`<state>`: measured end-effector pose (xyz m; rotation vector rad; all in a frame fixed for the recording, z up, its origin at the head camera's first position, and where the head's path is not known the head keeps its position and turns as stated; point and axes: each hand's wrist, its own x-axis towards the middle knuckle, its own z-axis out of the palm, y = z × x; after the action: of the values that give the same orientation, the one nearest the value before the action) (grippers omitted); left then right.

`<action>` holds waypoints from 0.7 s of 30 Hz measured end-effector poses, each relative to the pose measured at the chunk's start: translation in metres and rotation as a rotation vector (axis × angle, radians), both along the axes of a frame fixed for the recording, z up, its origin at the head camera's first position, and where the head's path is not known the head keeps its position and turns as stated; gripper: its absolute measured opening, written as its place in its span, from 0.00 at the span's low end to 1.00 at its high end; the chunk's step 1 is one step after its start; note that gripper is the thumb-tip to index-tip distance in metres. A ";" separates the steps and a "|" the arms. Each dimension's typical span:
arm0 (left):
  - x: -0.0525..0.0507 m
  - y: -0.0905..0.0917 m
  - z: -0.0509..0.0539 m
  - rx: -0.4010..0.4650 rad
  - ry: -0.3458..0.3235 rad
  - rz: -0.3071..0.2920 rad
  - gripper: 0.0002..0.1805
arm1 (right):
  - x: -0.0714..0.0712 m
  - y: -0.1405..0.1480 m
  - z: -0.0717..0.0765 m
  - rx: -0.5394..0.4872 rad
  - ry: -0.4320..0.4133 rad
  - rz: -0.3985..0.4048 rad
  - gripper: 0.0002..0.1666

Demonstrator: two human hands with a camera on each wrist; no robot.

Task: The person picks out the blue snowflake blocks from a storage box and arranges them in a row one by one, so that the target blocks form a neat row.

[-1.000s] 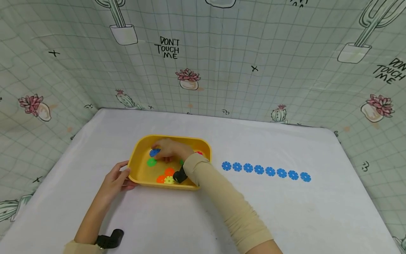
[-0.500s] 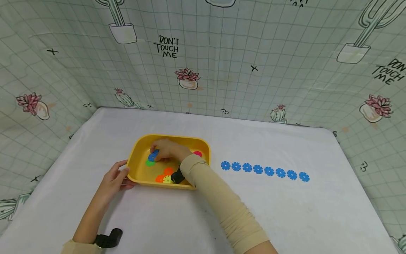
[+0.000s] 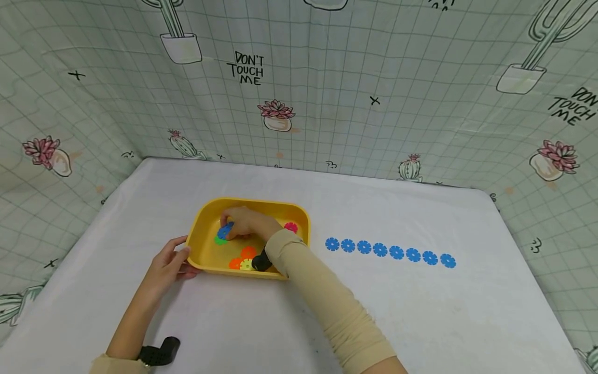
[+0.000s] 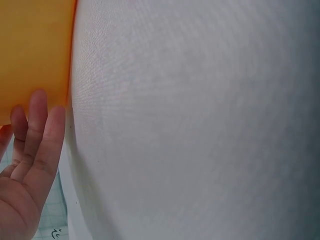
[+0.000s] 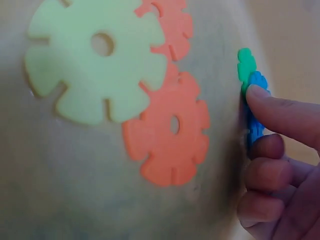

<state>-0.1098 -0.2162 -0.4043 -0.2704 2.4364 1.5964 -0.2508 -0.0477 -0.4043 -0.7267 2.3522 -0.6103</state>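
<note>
My right hand (image 3: 247, 221) reaches into the yellow tray (image 3: 299, 210). Thumb and forefinger pinch a blue notched plastic disc (image 3: 225, 230) near the left end, its rim partly covered by the fingers. A green disc (image 5: 246, 65) lies beside and partly under the blue one in the right wrist view. Whether more than one blue disc is in the pinch, I cannot tell. At the tray's left front corner my left hand (image 3: 169, 264) rests against the outside. Its fingers (image 4: 37, 115) lie nearly straight on the outer wall in the left wrist view.
Orange discs (image 5: 172, 132) and a pale yellow disc (image 5: 95, 60) overlap near the tray's front. A pink-red disc (image 3: 291, 227) lies at its right end. Right of the tray, a row of several blue discs (image 3: 380, 249) runs across the white tabletop (image 3: 420, 317).
My right hand has shifted slightly down and left inside the tray, and the blue disc now covers part of the green one. My left hand stays at the corner.
</note>
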 end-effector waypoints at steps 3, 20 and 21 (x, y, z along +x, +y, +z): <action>0.000 0.001 0.000 -0.003 0.002 0.000 0.26 | -0.001 0.003 0.000 -0.006 0.027 0.003 0.13; 0.001 0.003 0.004 -0.025 0.021 0.001 0.27 | 0.002 0.050 0.042 -0.292 -0.111 -0.054 0.10; 0.001 0.003 0.004 -0.023 0.022 0.002 0.26 | 0.004 0.055 0.045 -0.311 -0.121 -0.068 0.10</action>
<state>-0.1085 -0.2128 -0.4007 -0.2611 2.4730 1.5815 -0.2472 0.0072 -0.3589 -0.7225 2.2017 -1.0362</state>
